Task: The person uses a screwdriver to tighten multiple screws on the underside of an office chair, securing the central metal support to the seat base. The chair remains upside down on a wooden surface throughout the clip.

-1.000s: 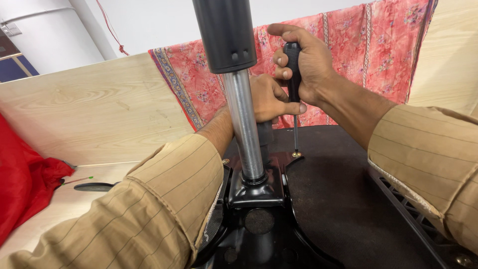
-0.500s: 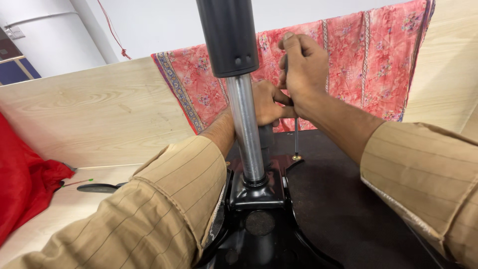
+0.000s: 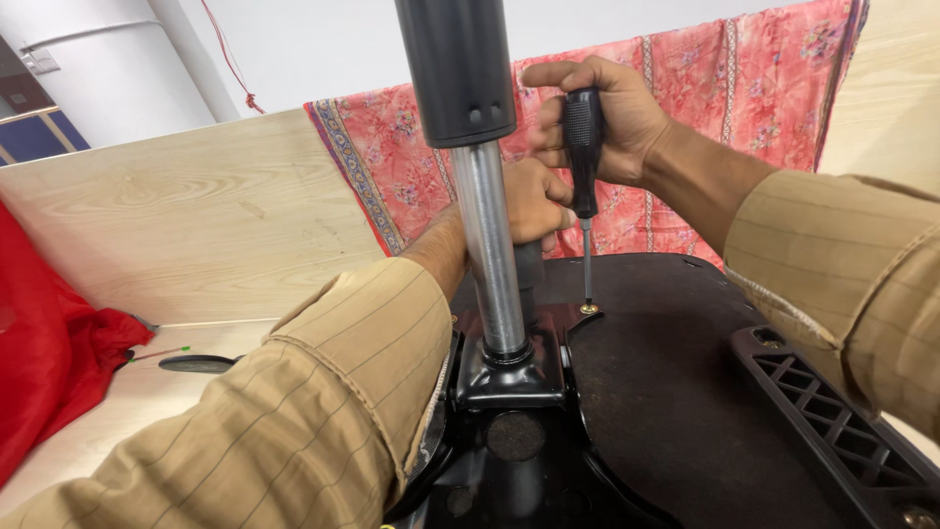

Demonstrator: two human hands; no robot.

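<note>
Driving a screw, by the look of it: right hand (image 3: 612, 118) wrapped tight round the black handle of a screwdriver (image 3: 584, 147), fingers closed on the grip, thumb laid along the top. Stood the tool upright, its thin shaft pointing straight down, tip seated in a small brass-coloured screw (image 3: 588, 309). Sat the screw at the edge of the black metal plate (image 3: 509, 377), just right of the silver column (image 3: 487, 255), on the dark underside of an upturned chair seat (image 3: 666, 392). Looked low against the plate, though too small to tell whether fully home.

Curled into a fist behind the column, left hand (image 3: 534, 201), just beside the screwdriver's shaft and apart from the screw; seemed to bear on a dark part below it, but could not tell what, with the column in the way.

Judged as a matter of handling: called for steady downward pressure and a plumb shaft, so the tip would not slip out of the screw head and skate over the seat; called too for the seat to be held from turning.

Rose the column from the middle of the plate, bright and smooth, into a wide black sleeve (image 3: 455, 69) at the top of the view. Lay a black plastic gridded part (image 3: 832, 411) on the seat at the right. Hung a pink flowered cloth (image 3: 764, 78) behind the hands, over a pale wooden panel (image 3: 176, 216); spread a red cloth (image 3: 49, 333) at the far left, near a dark flat tool (image 3: 196, 364) on the surface.
</note>
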